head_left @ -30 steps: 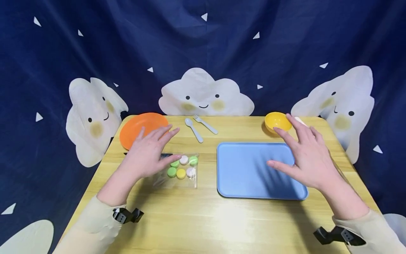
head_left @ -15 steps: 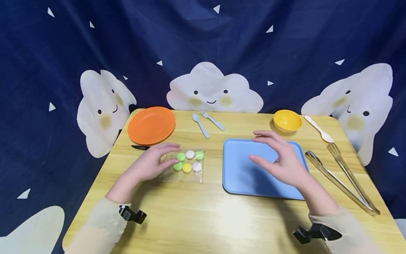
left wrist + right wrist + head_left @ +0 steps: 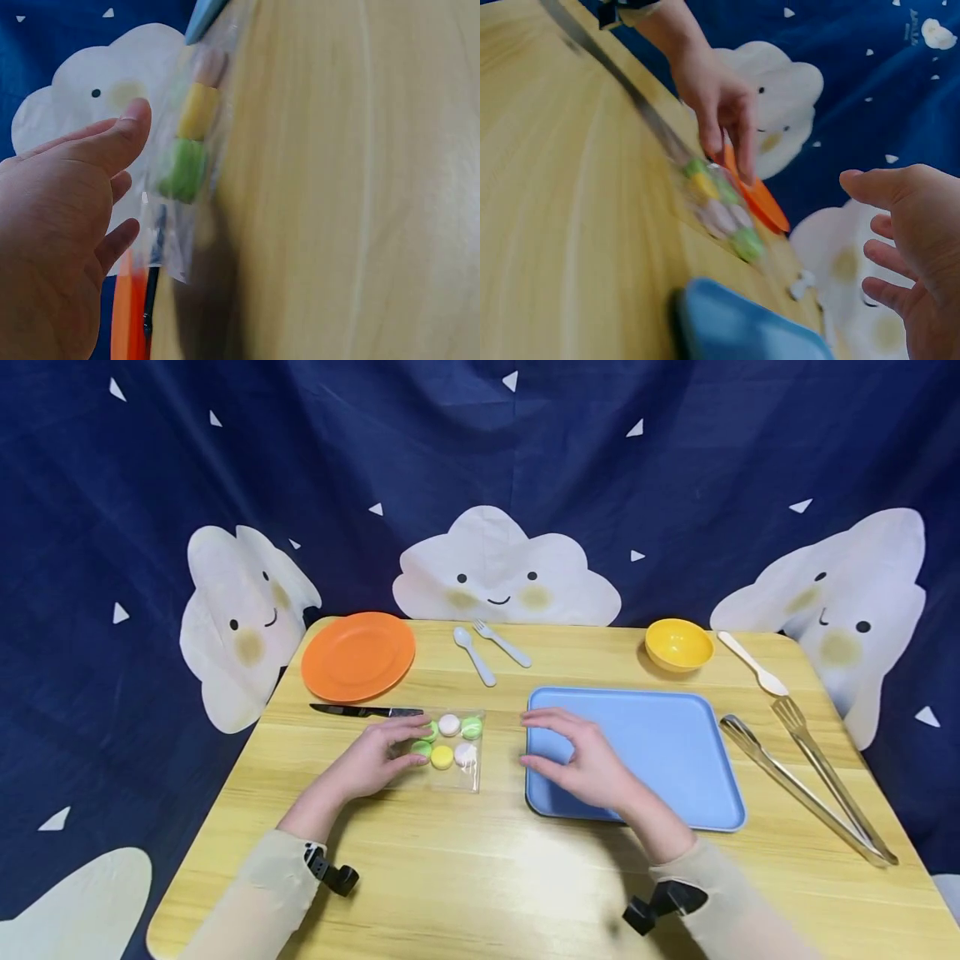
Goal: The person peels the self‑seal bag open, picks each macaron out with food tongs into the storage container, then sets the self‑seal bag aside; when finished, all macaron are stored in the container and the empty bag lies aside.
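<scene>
A clear plastic bag with several pastel macarons in green, yellow and pale lilac lies left of centre on the table. My left hand hovers over the bag's left end, thumb and fingers apart, nothing between them; its fingers hide part of the green macarons in the head view. In the left wrist view, the thumb of my left hand is beside the bag. Over the left edge of the blue tray my right hand floats with its fingers spread and holds nothing.
Behind my left hand lie a black-bladed knife and an orange plate. A grey spoon and fork lie at the back. On the right are a yellow bowl, a white spoon and metal tongs.
My right hand has swung left from the tray's right side to its left edge. My left hand has come lower, closer to the bag. The head view has shifted, bringing the tongs into sight.
</scene>
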`<act>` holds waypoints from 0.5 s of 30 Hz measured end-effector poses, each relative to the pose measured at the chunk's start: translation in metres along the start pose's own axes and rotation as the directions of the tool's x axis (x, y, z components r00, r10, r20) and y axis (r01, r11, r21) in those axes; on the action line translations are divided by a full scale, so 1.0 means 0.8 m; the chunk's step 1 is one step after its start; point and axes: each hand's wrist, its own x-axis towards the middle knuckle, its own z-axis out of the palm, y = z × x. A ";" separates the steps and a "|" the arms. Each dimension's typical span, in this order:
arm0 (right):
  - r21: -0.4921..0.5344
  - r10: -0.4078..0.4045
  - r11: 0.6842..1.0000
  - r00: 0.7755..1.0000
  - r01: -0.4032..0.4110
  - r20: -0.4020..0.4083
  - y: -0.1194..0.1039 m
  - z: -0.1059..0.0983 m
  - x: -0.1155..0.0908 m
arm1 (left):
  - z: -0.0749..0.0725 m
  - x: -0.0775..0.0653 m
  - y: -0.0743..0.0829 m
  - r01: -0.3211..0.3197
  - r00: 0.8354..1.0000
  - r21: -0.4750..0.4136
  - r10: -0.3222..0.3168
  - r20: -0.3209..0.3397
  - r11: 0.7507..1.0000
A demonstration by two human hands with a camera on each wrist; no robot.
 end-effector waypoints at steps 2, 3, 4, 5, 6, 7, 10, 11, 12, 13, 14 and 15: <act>0.008 0.004 1.000 0.999 -0.005 0.036 0.001 0.016 0.003 | 0.002 -0.001 -0.003 -0.003 1.000 -0.003 0.003 0.007 1.000; 0.009 0.004 1.000 0.999 -0.004 0.053 0.001 0.024 0.004 | 0.003 -0.002 -0.004 -0.003 1.000 -0.005 0.003 0.012 1.000; 0.008 0.006 1.000 0.997 -0.006 0.070 0.001 0.032 0.005 | 0.004 -0.002 -0.005 0.001 1.000 -0.007 -0.001 0.016 1.000; 0.007 0.006 1.000 0.996 -0.007 0.087 0.002 0.040 0.006 | 0.005 -0.002 -0.006 0.004 1.000 -0.006 -0.004 0.021 1.000; 0.014 0.008 1.000 0.994 -0.010 0.104 0.002 0.047 0.008 | 0.006 -0.003 -0.007 0.011 1.000 -0.005 -0.011 0.026 1.000; 0.020 0.010 1.000 0.992 -0.012 0.122 0.002 0.054 0.009 | 0.007 -0.003 -0.008 0.014 0.999 -0.005 -0.014 0.029 1.000; 0.037 0.037 0.998 0.983 -0.045 0.181 0.002 0.075 0.012 | 0.010 -0.003 -0.012 0.025 0.999 -0.002 -0.025 0.035 1.000; 0.040 0.047 0.998 0.978 -0.056 0.201 0.003 0.081 0.013 | 0.011 -0.004 -0.013 0.025 0.999 -0.001 -0.025 0.036 1.000; 0.039 0.056 0.997 0.974 -0.066 0.218 0.003 0.087 0.014 | 0.012 -0.004 -0.015 0.027 0.999 -0.002 -0.027 0.034 1.000; 0.028 0.065 0.997 0.970 -0.074 0.233 0.003 0.092 0.015 | 0.013 -0.004 -0.016 0.028 0.999 -0.007 -0.028 0.033 1.000; 0.017 0.071 0.997 0.967 -0.077 0.244 0.004 0.097 0.016 | 0.013 -0.004 -0.017 0.030 0.999 -0.010 -0.029 0.031 1.000; 0.008 0.072 0.997 0.965 -0.077 0.251 0.004 0.101 0.017 | 0.014 -0.004 -0.018 0.031 0.999 -0.016 -0.031 0.029 0.999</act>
